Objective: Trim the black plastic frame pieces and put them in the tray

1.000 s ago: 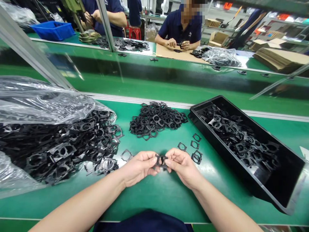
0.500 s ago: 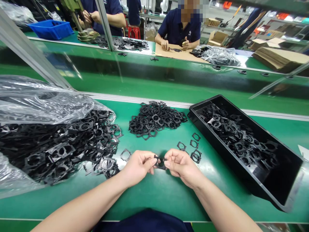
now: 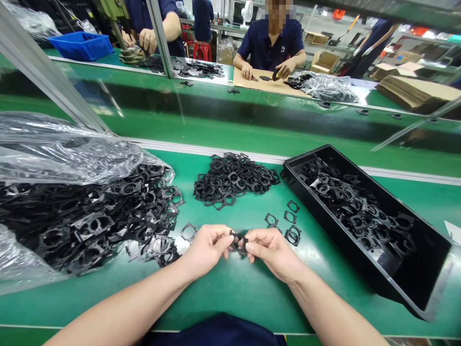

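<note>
My left hand [image 3: 207, 251]: it is closed on one side of the flat black frame [image 3: 238, 242]. My fingertips [image 3: 227, 241] and thumb pinch the edge.

My right hand [image 3: 273, 254]: it is closed on the other side of the same frame. My fingertips [image 3: 249, 248] pinch it too.

Where the frame is: up in the air between my two hands, over the green work bench [image 3: 230, 298]. It is a little tilted, and my fingers hide part of it.

Near my left hand: one loose black frame [image 3: 188, 232] lies on the bench, just past my fingers. Beside it is the edge of a big heap of black frames [image 3: 93, 221], spilling out of a clear plastic bag [image 3: 54, 149].

Near my right hand: a few loose black frames [image 3: 292, 226] lie apart in a small group on the bench.

In front of my hands: a smaller pile of black frames [image 3: 234, 180] sits on the bench, well past the frame I hold.

To my right: a long black tray [image 3: 308, 154] sits tilted on the bench, with many black frames inside.

Across the bench: a co-worker [image 3: 270, 43] sits with both hands on a sheet of brown cardboard [image 3: 266, 81]. Another co-worker's hand [image 3: 147, 41] is near a blue crate [image 3: 81, 45].
</note>
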The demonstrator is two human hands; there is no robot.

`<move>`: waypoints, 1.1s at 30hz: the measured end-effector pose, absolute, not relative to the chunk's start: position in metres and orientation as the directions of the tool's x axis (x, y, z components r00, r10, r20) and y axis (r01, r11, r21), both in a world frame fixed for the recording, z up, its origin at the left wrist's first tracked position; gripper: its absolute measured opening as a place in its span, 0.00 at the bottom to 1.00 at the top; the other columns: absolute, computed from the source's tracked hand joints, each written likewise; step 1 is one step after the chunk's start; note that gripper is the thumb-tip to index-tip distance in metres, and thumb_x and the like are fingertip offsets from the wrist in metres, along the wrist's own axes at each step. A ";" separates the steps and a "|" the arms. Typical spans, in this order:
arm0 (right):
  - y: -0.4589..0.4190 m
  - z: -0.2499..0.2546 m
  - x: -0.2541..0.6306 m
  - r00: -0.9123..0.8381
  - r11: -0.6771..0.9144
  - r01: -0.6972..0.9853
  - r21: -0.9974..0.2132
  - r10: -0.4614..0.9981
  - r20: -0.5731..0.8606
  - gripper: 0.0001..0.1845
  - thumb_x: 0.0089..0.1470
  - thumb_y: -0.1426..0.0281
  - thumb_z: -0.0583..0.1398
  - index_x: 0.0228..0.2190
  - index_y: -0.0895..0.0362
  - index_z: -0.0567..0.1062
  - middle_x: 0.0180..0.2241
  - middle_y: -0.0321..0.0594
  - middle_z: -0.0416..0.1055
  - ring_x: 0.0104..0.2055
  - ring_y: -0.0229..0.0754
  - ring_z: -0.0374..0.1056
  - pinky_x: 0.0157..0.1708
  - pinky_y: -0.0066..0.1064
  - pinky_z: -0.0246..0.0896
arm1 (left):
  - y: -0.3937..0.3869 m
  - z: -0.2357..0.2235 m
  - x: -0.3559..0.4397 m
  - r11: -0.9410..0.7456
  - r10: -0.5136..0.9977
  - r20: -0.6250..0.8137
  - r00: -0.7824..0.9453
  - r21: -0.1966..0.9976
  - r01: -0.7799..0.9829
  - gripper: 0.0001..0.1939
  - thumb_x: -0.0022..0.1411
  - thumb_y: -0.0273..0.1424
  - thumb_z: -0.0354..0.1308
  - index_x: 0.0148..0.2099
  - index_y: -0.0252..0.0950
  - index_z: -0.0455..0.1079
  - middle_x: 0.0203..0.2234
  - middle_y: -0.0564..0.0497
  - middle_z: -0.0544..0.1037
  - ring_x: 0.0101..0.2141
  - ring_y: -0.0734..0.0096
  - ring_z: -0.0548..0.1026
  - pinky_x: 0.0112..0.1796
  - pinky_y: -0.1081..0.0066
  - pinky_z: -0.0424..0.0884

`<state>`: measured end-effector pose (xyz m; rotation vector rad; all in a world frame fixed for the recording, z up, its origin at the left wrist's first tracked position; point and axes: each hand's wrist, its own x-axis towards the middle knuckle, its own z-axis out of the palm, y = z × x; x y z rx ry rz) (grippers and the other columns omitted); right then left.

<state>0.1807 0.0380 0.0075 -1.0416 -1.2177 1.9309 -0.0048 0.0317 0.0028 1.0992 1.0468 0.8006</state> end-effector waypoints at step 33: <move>0.034 0.004 0.173 -0.344 -0.233 0.077 -0.969 0.906 -0.245 0.15 0.46 0.60 0.65 0.27 0.60 0.73 0.20 0.32 0.63 0.21 0.31 0.55 0.22 0.24 0.51 | 0.028 0.002 -0.001 0.109 0.966 -0.153 0.210 0.972 0.210 0.10 0.60 0.34 0.51 0.29 0.35 0.68 0.19 0.55 0.70 0.22 0.72 0.73 0.26 0.75 0.67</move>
